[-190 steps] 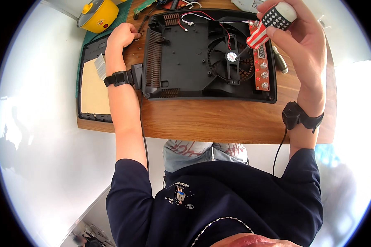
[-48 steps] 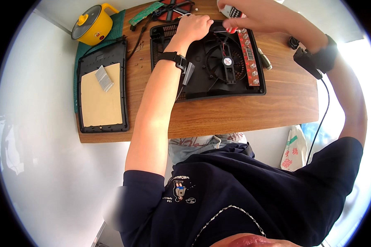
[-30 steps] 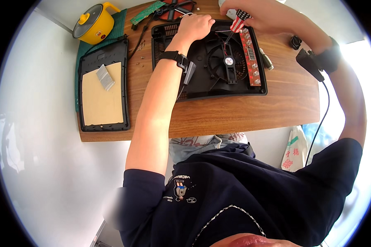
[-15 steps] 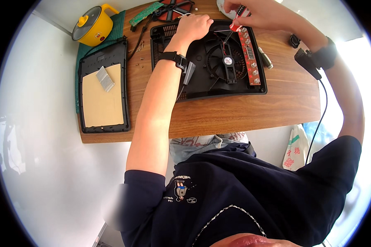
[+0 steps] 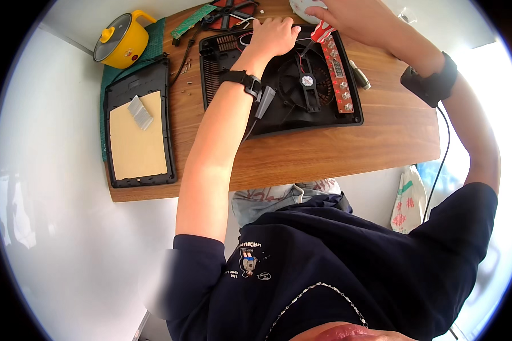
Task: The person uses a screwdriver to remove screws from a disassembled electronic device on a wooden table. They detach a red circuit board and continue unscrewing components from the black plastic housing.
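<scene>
In front of me lies a black plastic appliance housing point(image 5: 347, 120), its inside facing up. A round cooling fan point(image 5: 307, 82) sits in it, beside a red circuit board strip point(image 5: 340, 85) with buttons and a small display. My right hand point(image 5: 355, 21) is closed round a red-handled screwdriver point(image 5: 322, 32); its shaft slants down toward the fan's upper arm. Over the housing's far edge, my left hand point(image 5: 272, 38) has its fingers curled, close to thin white and red wires point(image 5: 244, 40). What those fingers grip, if anything, is hidden.
At left, a black panel point(image 5: 172, 136) with a tan sheet and a small silvery piece lies partly on a green mat point(image 5: 103, 113). A yellow pot point(image 5: 125, 45), green circuit board point(image 5: 193, 21), reddish coil point(image 5: 233, 12), loose screws point(image 5: 188, 83) and a grey-white cylinder point(image 5: 360, 75) are nearby.
The view has shifted slightly. The screwdriver handle is tilted a little differently, and my right hand sits slightly further over it. My left hand stays at the housing's far edge.
</scene>
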A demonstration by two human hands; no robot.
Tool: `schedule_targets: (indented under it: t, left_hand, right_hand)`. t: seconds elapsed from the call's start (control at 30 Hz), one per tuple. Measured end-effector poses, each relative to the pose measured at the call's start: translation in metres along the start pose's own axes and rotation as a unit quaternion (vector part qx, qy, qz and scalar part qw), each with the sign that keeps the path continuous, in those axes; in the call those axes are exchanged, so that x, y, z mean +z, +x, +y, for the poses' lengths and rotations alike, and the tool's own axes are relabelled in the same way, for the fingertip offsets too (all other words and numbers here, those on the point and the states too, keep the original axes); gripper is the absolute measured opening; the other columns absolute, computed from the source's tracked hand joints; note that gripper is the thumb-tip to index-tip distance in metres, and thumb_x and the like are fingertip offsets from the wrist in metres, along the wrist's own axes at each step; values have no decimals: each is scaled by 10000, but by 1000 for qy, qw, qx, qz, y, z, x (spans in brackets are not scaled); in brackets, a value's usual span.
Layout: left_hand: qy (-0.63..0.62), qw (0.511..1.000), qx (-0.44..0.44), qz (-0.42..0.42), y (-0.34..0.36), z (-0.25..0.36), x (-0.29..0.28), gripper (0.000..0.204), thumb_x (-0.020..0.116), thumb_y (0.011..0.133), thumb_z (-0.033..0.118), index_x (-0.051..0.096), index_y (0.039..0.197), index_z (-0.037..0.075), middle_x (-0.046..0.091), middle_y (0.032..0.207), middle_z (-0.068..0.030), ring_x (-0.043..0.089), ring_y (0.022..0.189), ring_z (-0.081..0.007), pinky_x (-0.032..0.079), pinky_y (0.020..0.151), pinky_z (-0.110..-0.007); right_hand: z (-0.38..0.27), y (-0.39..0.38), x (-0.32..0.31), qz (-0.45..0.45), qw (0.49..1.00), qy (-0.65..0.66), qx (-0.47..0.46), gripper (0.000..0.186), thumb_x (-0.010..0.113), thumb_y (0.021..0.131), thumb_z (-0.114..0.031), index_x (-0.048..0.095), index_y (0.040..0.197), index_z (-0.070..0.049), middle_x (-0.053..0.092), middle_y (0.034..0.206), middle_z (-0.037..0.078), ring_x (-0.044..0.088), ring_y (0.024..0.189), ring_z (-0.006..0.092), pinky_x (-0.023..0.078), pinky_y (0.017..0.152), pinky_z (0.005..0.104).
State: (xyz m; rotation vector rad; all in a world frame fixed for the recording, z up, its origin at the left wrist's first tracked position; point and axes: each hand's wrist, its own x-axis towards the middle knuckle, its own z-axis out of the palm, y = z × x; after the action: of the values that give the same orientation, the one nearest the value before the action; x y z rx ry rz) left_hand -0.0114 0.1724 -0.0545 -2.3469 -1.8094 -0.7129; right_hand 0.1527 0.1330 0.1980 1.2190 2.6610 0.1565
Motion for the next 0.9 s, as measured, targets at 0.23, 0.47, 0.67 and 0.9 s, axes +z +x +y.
schedule_targets:
  t: [0.23, 0.47, 0.67, 0.9]
  left_hand:
    - [-44, 999, 12, 7, 7, 3, 10, 347, 528, 1044, 380, 702, 1108, 87, 747, 1092, -121, 691, 1031, -337, 426, 929, -568]
    - [-12, 998, 26, 51, 2, 1, 11, 325, 564, 1022, 368, 704, 1090, 82, 747, 1060, -120, 698, 993, -338, 450, 907, -550]
    - [-5, 998, 30, 54, 1, 0, 14, 330, 565, 1021, 377, 704, 1103, 89, 745, 1067, -117, 693, 1015, -331, 450, 916, -546]
    - [-19, 999, 25, 24, 6, 5, 11, 354, 563, 1025, 396, 692, 1142, 88, 730, 1135, -116, 674, 1074, -331, 443, 931, -545]
  right_hand:
    - [28, 2, 11, 104, 955, 140, -239, 321, 651, 975, -317, 642, 1111, -26, 701, 932, 254, 678, 899, 450, 528, 791, 520]
    - [17, 1, 1, -8, 977, 130, -166, 284, 675, 946, -220, 623, 1116, 1, 699, 1029, 239, 669, 1003, 415, 523, 850, 497]
    - [8, 0, -5, -19, 986, 82, -145, 325, 608, 971, -164, 598, 1257, -10, 684, 1075, 266, 660, 1036, 428, 517, 878, 514]
    - [22, -5, 0, 10, 945, 173, -276, 336, 596, 978, -165, 605, 1274, -6, 680, 1098, 270, 646, 1058, 439, 512, 910, 513]
